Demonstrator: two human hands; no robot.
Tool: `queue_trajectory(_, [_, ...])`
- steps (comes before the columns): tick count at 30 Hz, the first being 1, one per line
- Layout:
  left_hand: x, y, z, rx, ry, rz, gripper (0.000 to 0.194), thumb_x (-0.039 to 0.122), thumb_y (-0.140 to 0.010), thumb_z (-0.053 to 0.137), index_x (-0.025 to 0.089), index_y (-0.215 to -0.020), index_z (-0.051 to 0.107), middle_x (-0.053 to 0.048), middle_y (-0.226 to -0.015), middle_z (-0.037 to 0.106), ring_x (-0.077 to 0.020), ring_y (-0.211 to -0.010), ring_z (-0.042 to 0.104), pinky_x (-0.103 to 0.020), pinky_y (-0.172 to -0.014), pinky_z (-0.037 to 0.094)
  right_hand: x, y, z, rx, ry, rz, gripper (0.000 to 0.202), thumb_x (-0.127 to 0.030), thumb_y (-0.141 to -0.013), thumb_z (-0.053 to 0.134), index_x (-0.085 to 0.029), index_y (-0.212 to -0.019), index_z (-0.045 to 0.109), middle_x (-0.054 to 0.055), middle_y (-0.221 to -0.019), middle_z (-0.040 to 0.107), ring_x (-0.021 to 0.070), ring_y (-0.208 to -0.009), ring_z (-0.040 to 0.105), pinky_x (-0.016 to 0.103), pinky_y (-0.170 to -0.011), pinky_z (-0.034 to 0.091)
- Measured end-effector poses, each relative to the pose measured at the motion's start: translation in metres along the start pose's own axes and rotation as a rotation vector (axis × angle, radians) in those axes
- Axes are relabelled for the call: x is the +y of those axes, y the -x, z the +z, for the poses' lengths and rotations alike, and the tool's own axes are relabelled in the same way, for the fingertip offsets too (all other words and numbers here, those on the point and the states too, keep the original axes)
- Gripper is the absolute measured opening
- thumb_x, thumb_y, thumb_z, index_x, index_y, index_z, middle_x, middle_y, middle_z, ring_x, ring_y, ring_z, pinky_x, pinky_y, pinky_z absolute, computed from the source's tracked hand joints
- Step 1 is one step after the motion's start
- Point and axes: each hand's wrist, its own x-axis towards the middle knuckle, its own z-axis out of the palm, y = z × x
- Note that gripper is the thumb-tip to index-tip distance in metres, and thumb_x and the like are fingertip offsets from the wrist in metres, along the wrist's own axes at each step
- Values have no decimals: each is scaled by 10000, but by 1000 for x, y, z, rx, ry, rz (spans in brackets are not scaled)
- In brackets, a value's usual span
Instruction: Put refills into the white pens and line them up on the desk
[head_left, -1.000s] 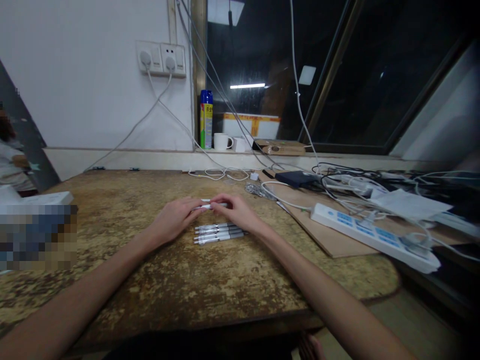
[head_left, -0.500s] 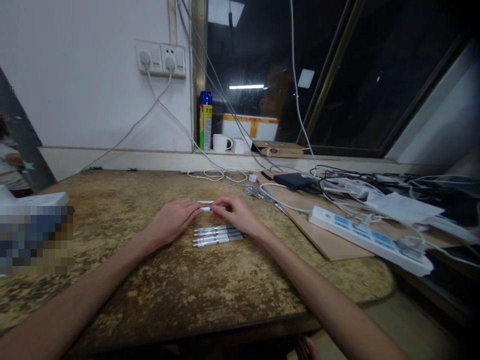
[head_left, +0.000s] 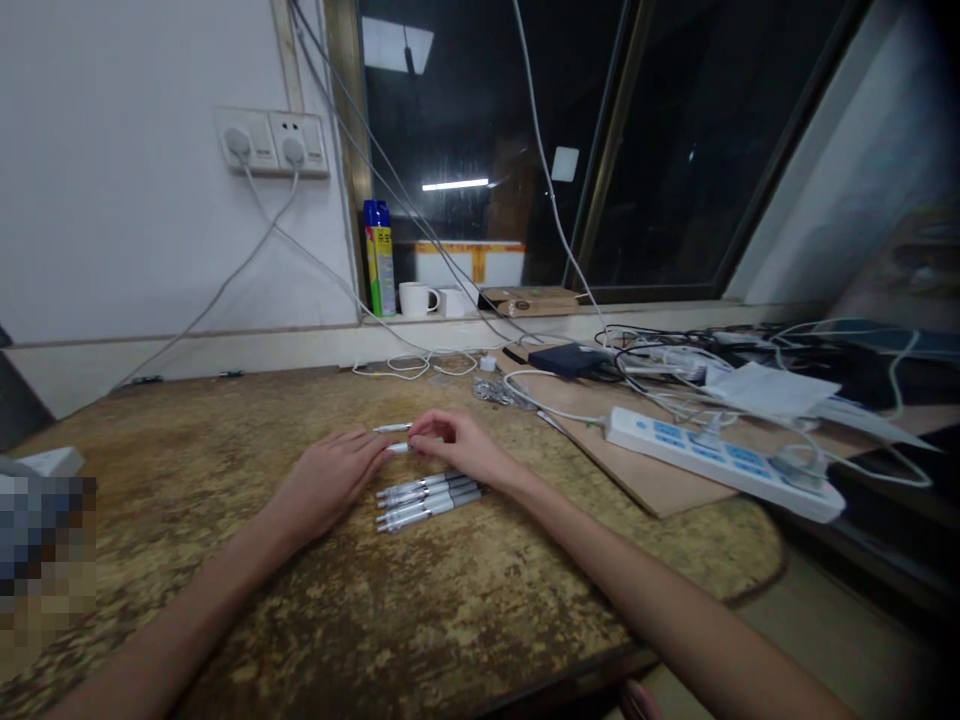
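Observation:
Between my two hands is a white pen [head_left: 400, 447], partly covered by fingers. My left hand [head_left: 330, 478] has its fingers together at the pen's left end. My right hand [head_left: 463, 445] pinches it at the other end with thumb and fingertips. Just beyond, another white pen [head_left: 391, 428] lies on the table, part of it hidden behind my right hand. Nearer to me, several white and grey pens [head_left: 427, 502] lie side by side in a row, below my right wrist.
The worn wooden table [head_left: 390, 620] has a brown board [head_left: 630, 470] at its right, bearing a white power strip [head_left: 720, 460] and tangled cables [head_left: 652, 350]. A small clear bag [head_left: 499, 392] lies behind my right hand. On the sill stand a spray can [head_left: 379, 260] and a white mug [head_left: 416, 299].
The camera view has turned, so most of the scene sits farther left. My hands keep their hold on the pen, with my right fingers slightly shifted.

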Motion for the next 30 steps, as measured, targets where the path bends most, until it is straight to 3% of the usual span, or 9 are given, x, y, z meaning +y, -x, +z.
queue_trajectory(5, [1, 0, -1, 6, -3, -20, 402, 377, -1082, 310, 189, -1200, 645, -101, -1076, 719, -251, -990, 655, -392, -895, 502, -1, 2, -1, 43, -6, -22, 258, -362, -782, 789, -188, -957, 714, 24, -943, 721, 168, -896, 655, 306, -861, 492])
queue_trajectory(14, [8, 4, 0, 77, 97, -49, 370, 351, -1083, 326, 208, -1239, 630, -78, -1045, 723, -231, -943, 667, -358, -857, 509, -3, 3, 3, 129, -42, 63, 288, -411, -753, 810, -187, -925, 753, 23, -862, 723, 152, -759, 627, 281, -716, 490])
queue_trajectory(20, [12, 5, 0, 80, 211, -63, 353, 305, -1081, 323, 191, -1207, 632, -87, -1095, 718, -224, -987, 668, -346, -883, 514, 4, 2, 7, 129, -158, 70, 391, -465, -715, 832, -191, -960, 699, 22, -830, 731, 179, -727, 696, 324, -721, 556])
queue_trajectory(25, [13, 5, 2, 72, 256, -58, 338, 284, -1078, 332, 187, -1217, 624, -85, -1082, 717, -221, -1005, 667, -348, -914, 513, 7, 2, 7, 136, -122, 28, 372, -406, -700, 847, -186, -962, 703, 35, -910, 740, 158, -754, 686, 295, -737, 542])
queue_trajectory(30, [12, 4, 4, 79, 272, -55, 346, 300, -1082, 329, 198, -1161, 650, -77, -1086, 719, -214, -1024, 668, -342, -937, 509, 3, 3, 7, 199, -91, 118, 342, -366, -682, 853, -166, -916, 703, -16, -714, 667, 118, -626, 589, 250, -624, 469])
